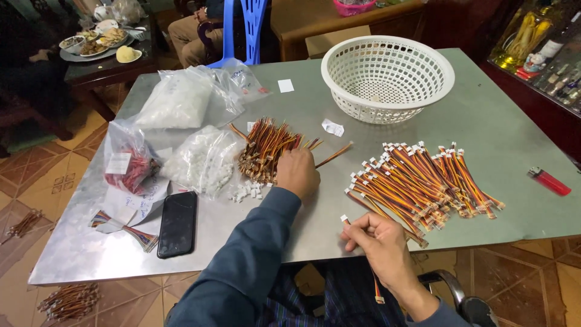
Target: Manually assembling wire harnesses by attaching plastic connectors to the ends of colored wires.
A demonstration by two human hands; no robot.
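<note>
My left hand (296, 172) rests fingers-down on a loose heap of striped orange, yellow and black wire leads (266, 148) in the middle of the grey table (502, 130), closed on one lead (333, 155) that sticks out to the right. My right hand (378, 239) is at the table's near edge, pinching a wire lead with a small white connector (344, 218) at its tip; the lead's other end hangs below my wrist. A spread of finished leads with white connectors (423, 181) lies just right of that hand. Small white connector housings (249, 191) sit by my left wrist.
A white plastic basket (387, 79) stands at the back. Clear bags of white parts (187, 100) (203, 160) and a bag of red parts (130, 160) lie at left, beside a black phone (178, 223). A red lighter (548, 181) lies at right. A seated person is beyond the table.
</note>
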